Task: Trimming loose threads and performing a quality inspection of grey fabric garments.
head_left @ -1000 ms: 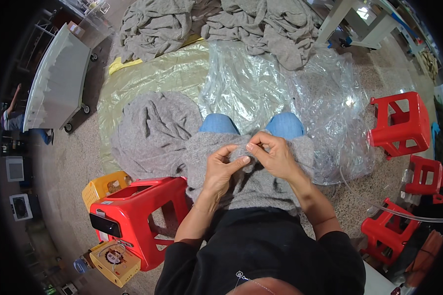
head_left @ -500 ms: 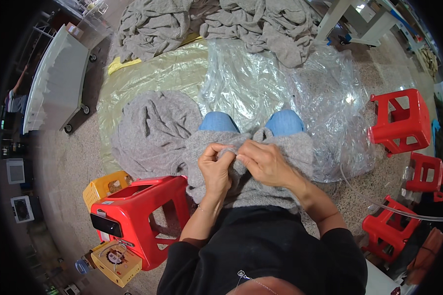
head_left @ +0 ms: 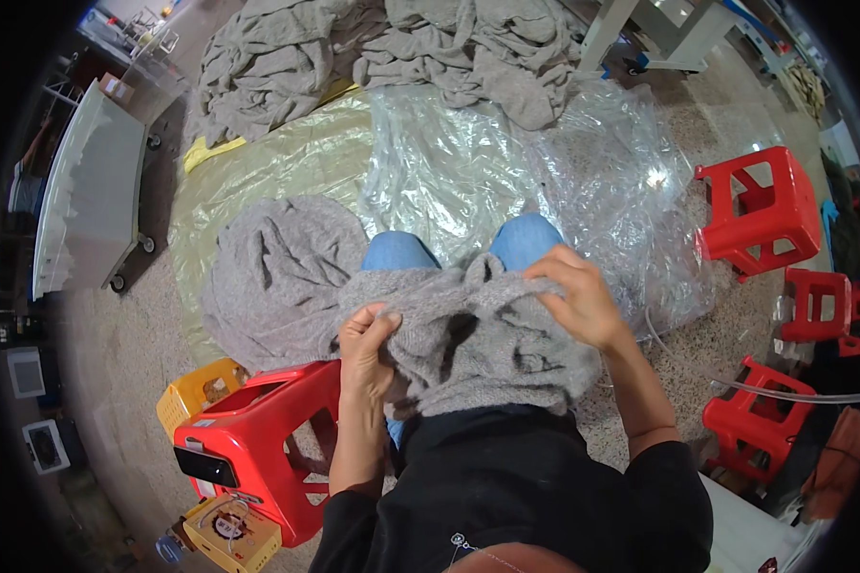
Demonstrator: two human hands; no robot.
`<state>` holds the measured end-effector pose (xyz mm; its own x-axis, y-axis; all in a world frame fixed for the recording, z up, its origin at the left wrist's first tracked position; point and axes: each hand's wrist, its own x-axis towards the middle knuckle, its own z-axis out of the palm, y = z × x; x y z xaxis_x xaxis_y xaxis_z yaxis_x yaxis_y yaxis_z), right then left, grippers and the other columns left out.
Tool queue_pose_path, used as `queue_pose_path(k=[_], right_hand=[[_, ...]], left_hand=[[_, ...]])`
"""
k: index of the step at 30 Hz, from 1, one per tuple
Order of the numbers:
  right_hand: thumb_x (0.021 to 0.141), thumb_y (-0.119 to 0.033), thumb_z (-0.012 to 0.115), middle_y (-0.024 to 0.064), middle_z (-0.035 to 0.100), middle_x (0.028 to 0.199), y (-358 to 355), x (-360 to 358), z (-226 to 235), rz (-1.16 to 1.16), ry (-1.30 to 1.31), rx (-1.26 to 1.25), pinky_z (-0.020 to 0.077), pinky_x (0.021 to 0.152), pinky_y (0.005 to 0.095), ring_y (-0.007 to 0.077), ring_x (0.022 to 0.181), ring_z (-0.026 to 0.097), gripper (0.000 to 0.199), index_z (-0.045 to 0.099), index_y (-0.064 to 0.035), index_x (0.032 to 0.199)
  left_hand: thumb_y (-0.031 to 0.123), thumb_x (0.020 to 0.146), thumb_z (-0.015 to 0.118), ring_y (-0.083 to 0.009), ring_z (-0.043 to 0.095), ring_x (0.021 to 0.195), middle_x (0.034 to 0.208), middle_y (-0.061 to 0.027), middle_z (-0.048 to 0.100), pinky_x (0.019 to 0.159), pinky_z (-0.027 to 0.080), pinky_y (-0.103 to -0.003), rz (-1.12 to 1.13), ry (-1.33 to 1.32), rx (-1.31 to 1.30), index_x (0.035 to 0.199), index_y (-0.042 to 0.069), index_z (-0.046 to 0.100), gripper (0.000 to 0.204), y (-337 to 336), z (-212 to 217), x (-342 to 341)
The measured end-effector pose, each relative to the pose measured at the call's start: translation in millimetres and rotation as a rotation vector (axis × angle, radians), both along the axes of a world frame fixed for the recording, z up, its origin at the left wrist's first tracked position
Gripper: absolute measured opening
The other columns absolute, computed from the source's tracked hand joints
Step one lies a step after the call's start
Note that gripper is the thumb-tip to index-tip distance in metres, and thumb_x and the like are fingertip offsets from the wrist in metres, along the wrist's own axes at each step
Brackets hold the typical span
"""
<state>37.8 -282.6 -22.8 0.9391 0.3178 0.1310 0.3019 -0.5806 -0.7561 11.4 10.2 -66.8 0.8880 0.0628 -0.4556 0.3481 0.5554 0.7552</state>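
Note:
Across my lap lies a grey knitted fabric (head_left: pixel 506 344), bunched and folded, with my jeans-covered knees showing beyond it. My left hand (head_left: pixel 365 339) pinches its edge between thumb and fingers on the left side. On the right, my right hand (head_left: pixel 578 298) grips another stretch of the same edge and holds it raised. The edge runs spread between the two hands, with a dark hollow in the folds below it. More grey fabric (head_left: pixel 282 277) spills off my lap to the left, onto the plastic sheeting.
Clear plastic sheeting (head_left: pixel 459 162) covers the floor ahead, with heaped grey fabric (head_left: pixel 277 67) on its far side. A red stool (head_left: pixel 287 411) carrying a phone (head_left: pixel 205 467) stands at my left, beside a yellow box (head_left: pixel 234 530). Another red stool (head_left: pixel 764 210) is at right. A wheeled white cart (head_left: pixel 91 191) stands far left.
My hands were together at the middle of the fabric. They have moved apart, left hand leftward and right hand rightward and farther from me, stretching the edge between them. The view has shifted slightly.

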Motion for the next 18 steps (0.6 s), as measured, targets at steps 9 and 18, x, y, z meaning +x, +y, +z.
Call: queue_pose_path(k=[9, 18], right_hand=[[0.059, 0.009, 0.055, 0.0128, 0.063, 0.092, 13, -16, 23, -0.124, -0.384, 0.071, 0.0475, 0.070, 0.0335, 0.0259, 0.077, 0.060, 0.034, 0.064, -0.0009, 0.091], [0.060, 0.013, 0.061, 0.0098, 0.061, 0.086, 78, -22, 21, 0.126, -0.599, 0.221, 0.0453, 0.052, 0.0291, 0.0207, 0.063, 0.055, 0.035, 0.065, 0.0017, 0.092]], left_hand=[[0.008, 0.082, 0.062, -0.0139, 0.061, 0.078, 0.086, -0.0057, 0.066, 0.076, 0.049, -0.028, -0.116, 0.016, -0.302, 0.089, 0.001, 0.063, 0.011, -27, 35, -3], [-0.005, 0.082, 0.061, -0.0070, 0.057, 0.074, 0.085, -0.0029, 0.065, 0.071, 0.045, -0.021, -0.105, -0.167, -0.060, 0.088, -0.003, 0.065, 0.008, -49, 44, -9]])
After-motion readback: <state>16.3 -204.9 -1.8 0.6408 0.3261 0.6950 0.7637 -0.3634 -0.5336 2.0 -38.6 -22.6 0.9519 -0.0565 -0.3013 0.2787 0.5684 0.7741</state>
